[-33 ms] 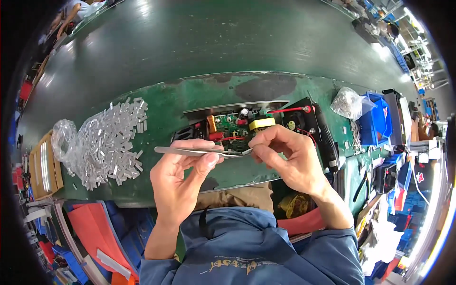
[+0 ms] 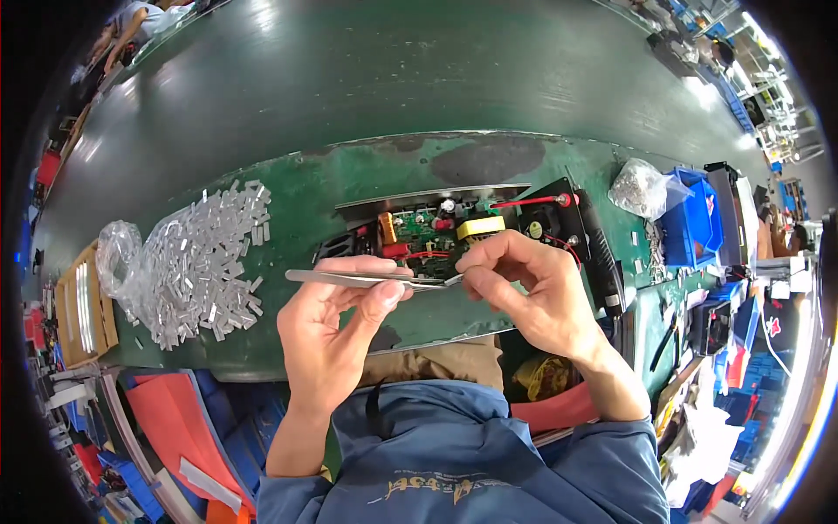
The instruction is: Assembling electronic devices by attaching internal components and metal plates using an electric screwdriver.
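My left hand (image 2: 336,327) holds a pair of metal tweezers (image 2: 349,278) level, with the tips pointing right. My right hand (image 2: 532,293) pinches a small clear piece (image 2: 451,280) at the tweezers' tip between thumb and forefinger. Both hands hover just in front of an open black device (image 2: 576,218). Inside the device are a green circuit board (image 2: 428,231), a yellow component (image 2: 480,227) and red wires. A heap of small clear pieces (image 2: 205,258) lies on the green bench (image 2: 305,188) to the left of my left hand.
A dark conveyor belt (image 2: 393,79) runs behind the bench. A clear bag of small metal parts (image 2: 639,188) and a blue bin (image 2: 690,231) stand at the right. A cardboard box (image 2: 83,306) sits at the far left, beside a crumpled plastic bag (image 2: 118,253).
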`<action>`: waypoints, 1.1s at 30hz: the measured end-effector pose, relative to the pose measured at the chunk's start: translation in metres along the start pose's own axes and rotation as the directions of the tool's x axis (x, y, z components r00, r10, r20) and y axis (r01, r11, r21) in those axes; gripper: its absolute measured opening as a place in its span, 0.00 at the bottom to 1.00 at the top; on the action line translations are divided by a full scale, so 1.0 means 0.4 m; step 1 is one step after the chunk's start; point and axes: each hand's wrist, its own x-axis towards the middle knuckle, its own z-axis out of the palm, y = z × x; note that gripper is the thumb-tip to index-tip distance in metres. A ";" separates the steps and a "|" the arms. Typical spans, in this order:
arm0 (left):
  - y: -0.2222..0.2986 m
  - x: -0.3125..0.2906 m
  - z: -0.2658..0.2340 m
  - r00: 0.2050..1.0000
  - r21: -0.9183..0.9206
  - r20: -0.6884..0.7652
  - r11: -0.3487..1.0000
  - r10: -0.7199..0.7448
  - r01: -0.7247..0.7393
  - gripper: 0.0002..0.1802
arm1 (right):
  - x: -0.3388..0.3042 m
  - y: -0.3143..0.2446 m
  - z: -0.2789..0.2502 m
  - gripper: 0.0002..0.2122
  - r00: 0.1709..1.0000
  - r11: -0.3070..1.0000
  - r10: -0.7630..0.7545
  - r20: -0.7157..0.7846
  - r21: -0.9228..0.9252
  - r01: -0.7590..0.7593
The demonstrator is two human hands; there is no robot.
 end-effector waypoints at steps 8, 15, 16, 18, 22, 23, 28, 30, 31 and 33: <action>-0.024 0.019 0.048 1.000 0.124 0.018 0.992 0.000 -0.002 0.11 | -0.026 0.050 -0.032 0.09 0.996 0.997 -0.051 -0.080 -0.066 0.046; -0.091 0.069 0.073 0.870 0.501 0.305 0.712 0.388 -0.493 0.11 | -0.213 0.216 -0.097 0.10 0.687 0.940 -0.246 -0.683 -0.341 -0.003; -0.099 0.074 0.076 0.873 0.501 0.311 0.716 0.376 -0.487 0.11 | -0.229 0.238 -0.110 0.10 0.626 0.908 -0.277 -0.729 -0.412 -0.077; -0.113 0.081 0.084 0.856 0.534 0.349 0.669 0.382 -0.516 0.12 | -0.262 0.282 -0.143 0.12 0.563 0.819 -0.327 -0.759 -0.525 -0.231; -0.132 0.093 0.096 0.822 0.573 0.424 0.591 0.380 -0.568 0.13 | -0.247 0.309 -0.171 0.19 0.582 0.580 -0.346 -0.736 -0.655 -0.484; -0.137 0.095 0.099 0.825 0.573 0.426 0.595 0.372 -0.564 0.13 | -0.239 0.309 -0.172 0.19 0.584 0.580 -0.338 -0.738 -0.652 -0.489; -0.141 0.091 0.111 0.819 0.645 0.458 0.505 0.345 -0.573 0.15 | -0.236 0.306 -0.143 0.29 0.598 0.722 -0.033 -0.801 -0.433 -0.540; -0.136 0.096 0.112 0.823 0.648 0.458 0.508 0.336 -0.568 0.15 | -0.291 0.311 -0.121 0.29 0.679 0.736 0.051 -0.733 -0.431 -0.521; -0.134 0.099 0.112 0.823 0.650 0.461 0.505 0.332 -0.568 0.15 | -0.324 0.328 -0.099 0.26 0.712 0.736 0.017 -0.702 -0.474 -0.484; -0.123 0.109 0.124 0.824 0.635 0.479 0.529 0.303 -0.563 0.13 | -0.383 0.295 -0.046 0.26 0.672 0.892 0.366 -0.644 0.038 -0.450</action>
